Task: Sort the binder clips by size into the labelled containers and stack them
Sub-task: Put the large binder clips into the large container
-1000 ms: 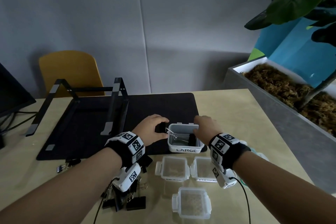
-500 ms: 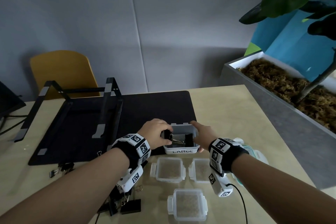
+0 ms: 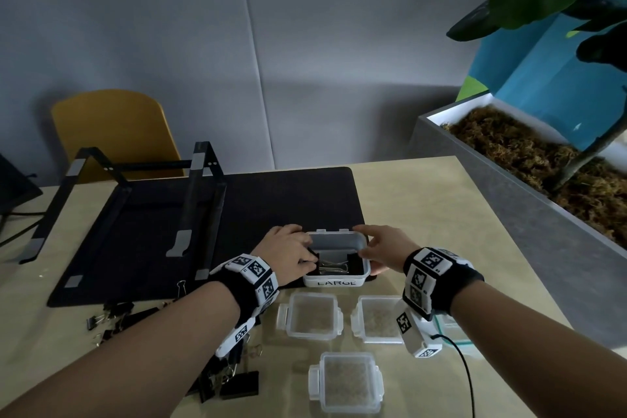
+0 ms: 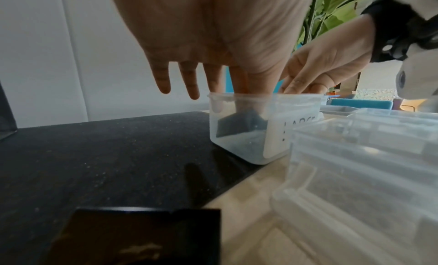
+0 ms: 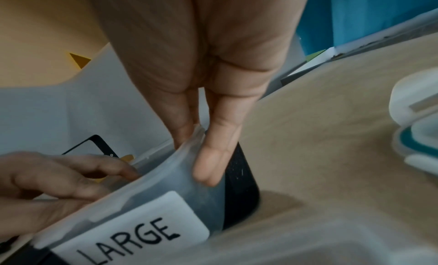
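A translucent container labelled LARGE (image 3: 334,282) sits on the near edge of the black mat (image 3: 271,200). My left hand (image 3: 314,258) reaches in over its left wall. Thumb and forefinger pinch a large black binder clip (image 4: 239,123) low inside, its wire handles (image 3: 334,269) pointing right, while the other fingers (image 4: 163,81) hang straight outside. A second black clip (image 3: 354,263) lies at the right of the container. My right hand (image 5: 196,156) pinches the container's right wall (image 5: 189,175), thumb outside and fingers inside.
Three translucent lidded boxes lie in front of the container (image 3: 310,316) (image 3: 376,319) (image 3: 346,382). Loose black binder clips (image 3: 112,319) (image 3: 234,383) are scattered at the front left. A laptop stand (image 3: 135,200) stands on the mat, and a grey planter (image 3: 509,214) borders the right.
My left hand has carried the clip from above the left rim down into the LARGE container. The right hand has kept its hold on the right wall.
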The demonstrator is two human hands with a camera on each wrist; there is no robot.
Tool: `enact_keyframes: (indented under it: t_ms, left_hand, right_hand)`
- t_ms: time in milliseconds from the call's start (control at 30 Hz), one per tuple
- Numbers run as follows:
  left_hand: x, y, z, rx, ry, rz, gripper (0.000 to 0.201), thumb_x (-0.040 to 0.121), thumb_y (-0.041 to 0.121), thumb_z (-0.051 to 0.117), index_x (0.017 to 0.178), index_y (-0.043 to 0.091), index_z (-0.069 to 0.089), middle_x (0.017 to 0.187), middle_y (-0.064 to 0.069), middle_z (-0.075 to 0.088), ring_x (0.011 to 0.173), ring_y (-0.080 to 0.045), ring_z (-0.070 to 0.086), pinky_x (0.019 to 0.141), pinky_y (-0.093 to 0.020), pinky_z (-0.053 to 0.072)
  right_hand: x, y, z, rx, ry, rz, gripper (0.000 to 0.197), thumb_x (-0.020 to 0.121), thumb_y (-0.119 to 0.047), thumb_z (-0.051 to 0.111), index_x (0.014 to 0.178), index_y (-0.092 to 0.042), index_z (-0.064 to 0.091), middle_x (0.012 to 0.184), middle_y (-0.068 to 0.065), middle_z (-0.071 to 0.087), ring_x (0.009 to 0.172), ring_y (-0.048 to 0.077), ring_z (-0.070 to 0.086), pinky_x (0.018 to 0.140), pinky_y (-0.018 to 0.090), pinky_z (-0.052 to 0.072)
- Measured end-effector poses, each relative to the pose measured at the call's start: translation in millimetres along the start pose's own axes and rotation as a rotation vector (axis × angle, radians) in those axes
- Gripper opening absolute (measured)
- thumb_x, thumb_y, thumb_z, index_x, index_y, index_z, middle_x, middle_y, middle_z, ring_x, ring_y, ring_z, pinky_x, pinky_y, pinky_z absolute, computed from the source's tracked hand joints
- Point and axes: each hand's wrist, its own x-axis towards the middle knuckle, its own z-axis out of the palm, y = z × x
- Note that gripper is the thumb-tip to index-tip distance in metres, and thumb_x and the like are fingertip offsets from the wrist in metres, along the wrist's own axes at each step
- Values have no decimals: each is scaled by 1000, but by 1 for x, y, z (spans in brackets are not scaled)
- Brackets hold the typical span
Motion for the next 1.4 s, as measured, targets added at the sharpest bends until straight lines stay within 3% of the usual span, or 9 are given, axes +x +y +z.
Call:
enact_keyframes:
  t_ms: [133,367,567,667,767,933,1100,1233,1400]
  left_hand:
    - [6,8,-4,-27,-35,-67,27,89,41,53,111,35,68,136,11,47,130,-18,30,109,-39,23]
    - [14,22,-8,90,-26,-103,25,86,25,57,108,30,68,121,2,49,115,-24,40,99,-38,32]
    - [6,13,-4,21,-80,-79,34,93,44,44,113,28,66,133,6,46,125,-21,35,108,-42,27]
    - [-4,4,-2,-108,-3,-59,31,94,41,46,113,28,66,137,9,44,132,-18,30,111,-40,24]
    - [-18,-4,1,-236,118,-52,31,91,34,54,121,27,61,138,9,43,133,-15,30,112,-36,27]
    - [-48,-24,2,-410,195,-144,33,90,27,58,122,23,60,130,6,49,128,-13,38,110,-27,29]
    - [-82,-46,3,-461,120,-236,30,89,26,59,120,24,61,127,7,51,122,-10,47,105,-27,38]
    - [-106,-60,10,-490,52,-277,31,88,25,60,119,24,61,125,9,50,119,-9,48,102,-23,37]
    - [-127,-77,23,-477,22,-320,34,85,20,62,118,25,61,123,8,50,116,-9,49,100,-21,39]
  right_hand:
    - [0,-1,3,34,12,20,51,87,-1,57,134,-20,49,101,6,60,84,28,70,77,39,60]
    - [-2,-2,3,29,36,44,50,87,-2,59,132,-22,50,104,10,61,82,30,71,71,37,61]
    - [-8,-7,3,-69,46,16,44,87,-3,57,128,-17,53,101,10,61,85,33,70,77,40,59]
    - [-13,-13,2,-255,69,-23,40,87,-11,59,126,-17,53,109,12,65,87,28,68,84,39,56]
    - [-17,-18,2,-459,101,-61,45,86,-22,61,130,-19,49,122,9,59,107,25,57,90,33,45]
    - [-27,-26,12,-514,141,-97,39,87,-26,59,125,-20,53,125,8,51,113,25,52,92,31,41]
    - [-45,-38,42,-475,143,-179,28,85,-28,62,112,-19,62,115,2,59,106,21,57,83,24,41]
    - [-55,-54,75,-435,40,-245,26,86,-29,59,111,-19,62,118,-2,61,111,16,56,95,27,44]
    - [-57,-78,113,-468,-45,-290,28,87,-25,58,114,-17,61,120,2,59,111,17,55,96,30,45]
